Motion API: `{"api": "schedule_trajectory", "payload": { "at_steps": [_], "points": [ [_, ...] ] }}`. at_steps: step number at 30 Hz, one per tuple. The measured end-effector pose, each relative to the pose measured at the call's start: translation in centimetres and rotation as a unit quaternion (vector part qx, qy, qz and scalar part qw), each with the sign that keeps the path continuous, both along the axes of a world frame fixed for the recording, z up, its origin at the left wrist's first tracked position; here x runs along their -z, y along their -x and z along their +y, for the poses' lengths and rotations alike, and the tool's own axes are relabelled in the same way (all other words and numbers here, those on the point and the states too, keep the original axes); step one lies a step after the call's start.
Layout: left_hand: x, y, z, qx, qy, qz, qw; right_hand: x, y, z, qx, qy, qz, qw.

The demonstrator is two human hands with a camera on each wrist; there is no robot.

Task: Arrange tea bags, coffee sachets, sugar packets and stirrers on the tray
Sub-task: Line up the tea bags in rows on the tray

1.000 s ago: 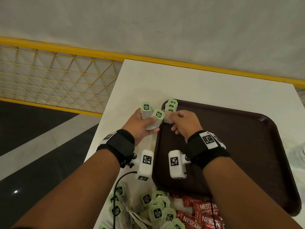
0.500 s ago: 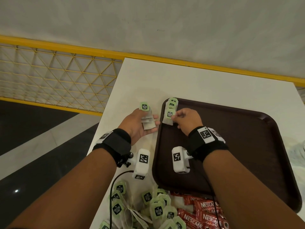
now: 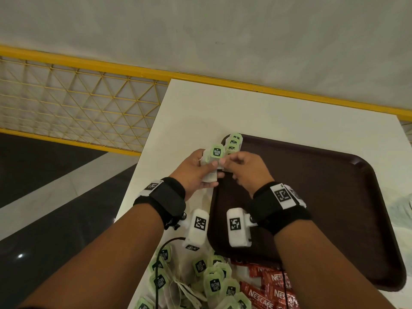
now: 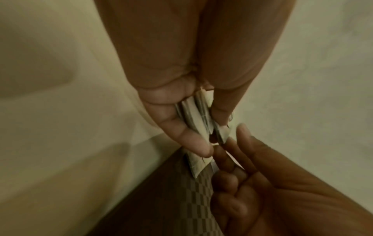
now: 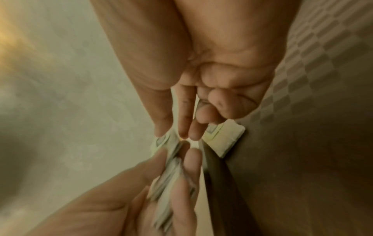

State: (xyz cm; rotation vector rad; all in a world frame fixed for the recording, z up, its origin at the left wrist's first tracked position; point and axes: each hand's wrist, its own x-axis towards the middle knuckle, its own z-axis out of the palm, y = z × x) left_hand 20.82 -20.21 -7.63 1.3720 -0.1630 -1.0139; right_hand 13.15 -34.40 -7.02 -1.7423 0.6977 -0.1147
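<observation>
Paper tea bags [image 3: 211,166], light, limp: left hand [image 3: 194,172] clasps stack; right hand [image 3: 245,168] pinches top bag's edge.

dim, warm light; head view sharp; both wrist views blurred, grainy

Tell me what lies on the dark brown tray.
On the dark brown plastic tray, a short row of green-tagged tea bags sits at its far left corner. The right hand covers the row's near end.
</observation>
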Motion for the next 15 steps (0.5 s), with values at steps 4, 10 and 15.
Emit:
{"api": "schedule_trajectory", "payload": {
  "at_steps": [4, 10, 15],
  "points": [
    [-0.6, 0.4, -0.3, 0.000, -0.019, 0.001, 1.000, 0.6, 0.6, 0.1, 0.037, -0.007, 0.007, 0.999],
    [-0.7, -0.5, 0.0, -0.067, -0.028, 0.077, 0.994, 1.0, 1.2, -1.5, 0.028, 0.044, 0.091, 0.994],
    [-0.6, -0.2, 0.2, -0.065, -0.022, 0.067, 0.995, 2.1, 0.5, -1.9, 0.033, 0.132, 0.120, 0.983]
  ]
}}
